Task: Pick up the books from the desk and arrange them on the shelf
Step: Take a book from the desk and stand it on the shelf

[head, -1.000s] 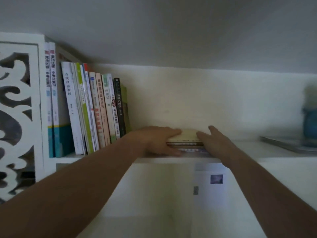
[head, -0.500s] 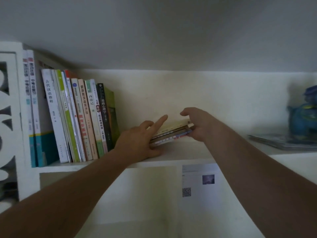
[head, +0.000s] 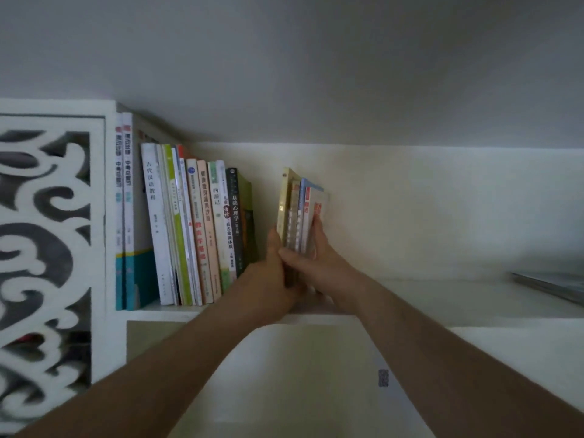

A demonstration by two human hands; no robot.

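a small bundle of books (head: 300, 213) is held upright at the centre of the frame, standing on the shelf (head: 442, 298) with an open gap between it and the row of standing books (head: 189, 232) at centre left. the bundle is clamped from both sides: the left hand (head: 268, 279) is pressed against its left face low down, with fingers that look curled round the lower spines, and the right hand (head: 319, 263) is wrapped round the right face, its thumb laid across the spines and its fingers reaching up the outer cover. both hands are closed on the bundle; nothing else is held. the step in hand is judged to be the closing of that gap. it would be done well if the bundle were kept squeezed and vertical while slid left along the board, so that no thin volume is allowed to slip or fan out. the lower edges should be kept on the board rather than lifted. the row leans slightly, so it may need to be steadied as contact is made. flat items (head: 550, 286) lie at the far right, well apart.
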